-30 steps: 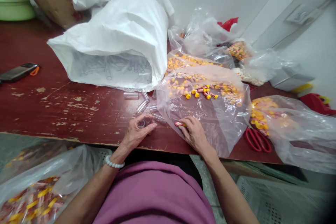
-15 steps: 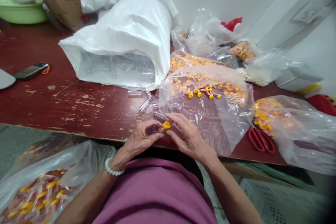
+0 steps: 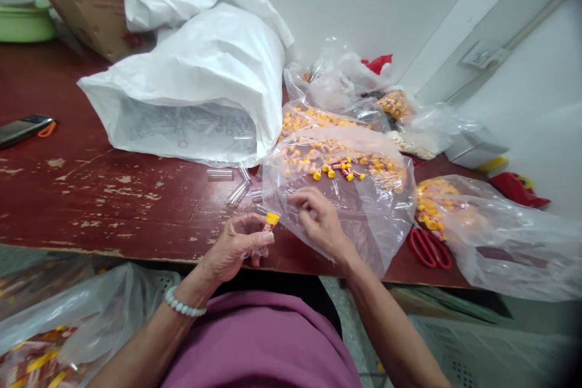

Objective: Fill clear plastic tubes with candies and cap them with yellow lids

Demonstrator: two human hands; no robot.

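In front of the white sack point(image 3: 218, 54), toward its right end, we have one yellow-capped red-and-white piece point(image 3: 271, 219) standing nearly upright, cap uppermost, in the left hand point(image 3: 234, 245). That hand's thumb and fingers are closed around it. Clear plastic point(image 3: 257, 250) seems to show between them, but the fingers hide most of it, so we cannot tell whether the cap is fully seated in a tube; we judge this one to be at least partly joined.

Just to the right of it, the right hand point(image 3: 321, 221) hangs over the near part of a clear plastic bag point(image 3: 386, 230). Its fingers are loosely curled and blurred; we cannot tell whether anything is between them.

Near the sack's mouth lie several loose clear tubes point(image 3: 237, 193), none visibly capped, and many more tubes point(image 3: 182, 127) lie inside it. Right of the sack, a few capped pieces point(image 3: 331, 173) lie by the opening of the clear plastic bag, with a large heap behind, so we judge plenty is left.

Well forward and left of the sack, below the table edge, a translucent bag point(image 3: 118, 297) holds more yellow-capped items point(image 3: 36, 364); these look like finished ones. Far right of the sack lie red-handled scissors point(image 3: 430, 248).
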